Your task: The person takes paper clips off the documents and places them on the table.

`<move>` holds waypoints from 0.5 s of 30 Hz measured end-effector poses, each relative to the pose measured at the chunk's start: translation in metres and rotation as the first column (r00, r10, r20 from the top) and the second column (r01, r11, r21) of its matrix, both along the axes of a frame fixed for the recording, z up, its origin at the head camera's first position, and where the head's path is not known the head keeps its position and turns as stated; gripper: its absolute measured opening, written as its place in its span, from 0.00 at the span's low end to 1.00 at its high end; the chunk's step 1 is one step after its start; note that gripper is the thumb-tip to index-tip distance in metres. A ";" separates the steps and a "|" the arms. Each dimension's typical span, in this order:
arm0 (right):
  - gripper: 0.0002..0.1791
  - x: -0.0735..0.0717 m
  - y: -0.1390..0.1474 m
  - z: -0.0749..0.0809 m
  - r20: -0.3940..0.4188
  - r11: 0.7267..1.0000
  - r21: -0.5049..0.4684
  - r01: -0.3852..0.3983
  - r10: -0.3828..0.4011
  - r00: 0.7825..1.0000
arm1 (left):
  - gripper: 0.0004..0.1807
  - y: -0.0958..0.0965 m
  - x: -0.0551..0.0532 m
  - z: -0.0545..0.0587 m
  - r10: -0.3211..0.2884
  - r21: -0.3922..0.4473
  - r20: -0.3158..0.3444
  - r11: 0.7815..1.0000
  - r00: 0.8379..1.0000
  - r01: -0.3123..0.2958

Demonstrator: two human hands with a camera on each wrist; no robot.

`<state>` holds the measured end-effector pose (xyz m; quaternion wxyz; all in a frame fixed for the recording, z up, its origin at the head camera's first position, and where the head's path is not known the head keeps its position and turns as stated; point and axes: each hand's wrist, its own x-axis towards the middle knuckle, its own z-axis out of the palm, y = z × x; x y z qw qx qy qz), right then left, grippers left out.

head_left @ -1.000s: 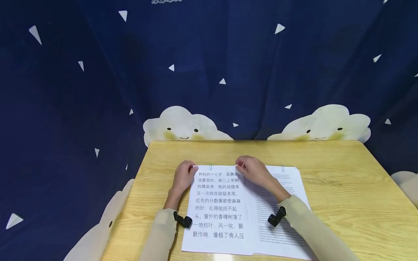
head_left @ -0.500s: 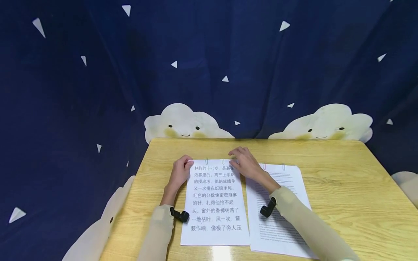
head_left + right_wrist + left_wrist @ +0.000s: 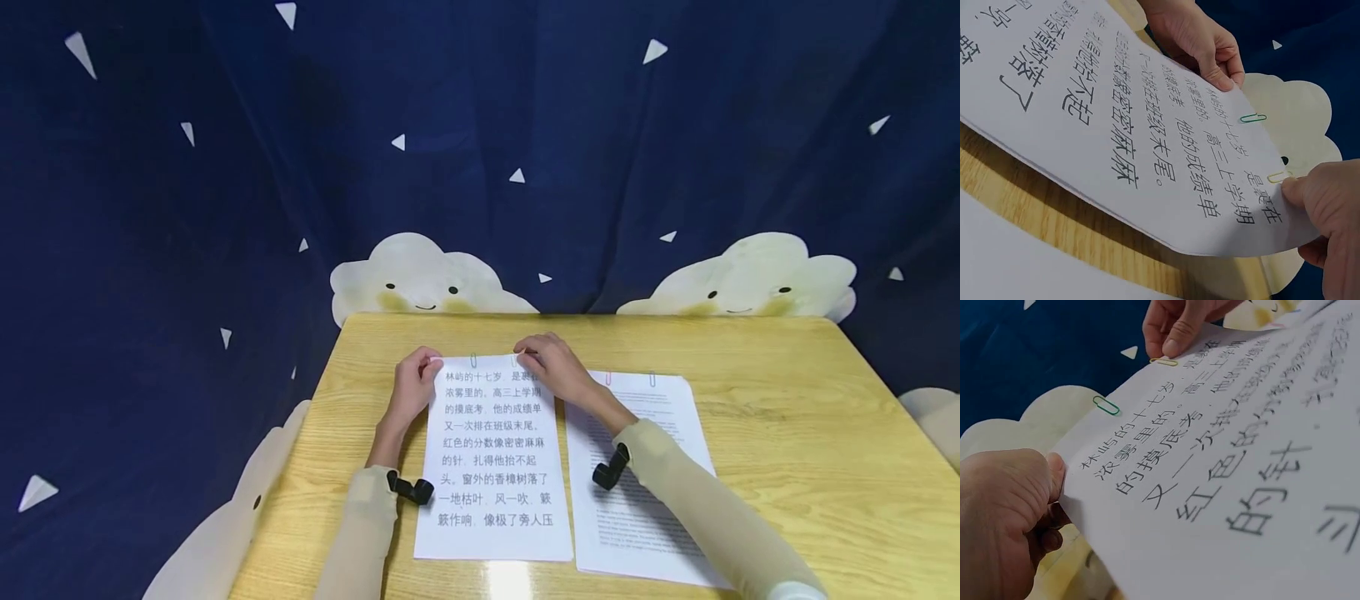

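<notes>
A stack of white paper sheets (image 3: 491, 467) with large printed Chinese characters lies before me, its top end raised in the wrist views. My left hand (image 3: 412, 387) pinches its top left corner, thumb on the printed face. Near the top right corner, my right hand (image 3: 558, 371) pinches the top edge, thumb on top beside a yellow paper clip (image 3: 1279, 177). Further left along this edge sits a green paper clip (image 3: 1106, 405). In the head view the right hand partly covers the yellow clip and the sheet's corner.
To the right lies a second stack of paper (image 3: 637, 517) in small print, partly under my right forearm. A pink paper clip (image 3: 608, 378) and a blue-grey one (image 3: 652, 380) sit on its top edge. Wooden tabletop (image 3: 787, 450) extends rightward; a dark blue curtain (image 3: 480, 125) hangs behind.
The large-print stack has shifted left and away from me, off the second stack, uncovering its pink clip. My right hand loosened at the top edge, then took hold again by the yellow clip.
</notes>
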<state>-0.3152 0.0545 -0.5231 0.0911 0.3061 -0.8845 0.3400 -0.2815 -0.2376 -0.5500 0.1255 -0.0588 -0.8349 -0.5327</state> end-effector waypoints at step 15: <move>0.06 0.012 -0.001 0.023 0.069 0.987 -0.161 0.019 -0.008 0.998 | 0.04 0.004 0.003 0.019 -0.062 0.054 -0.005 0.997 0.998 0.063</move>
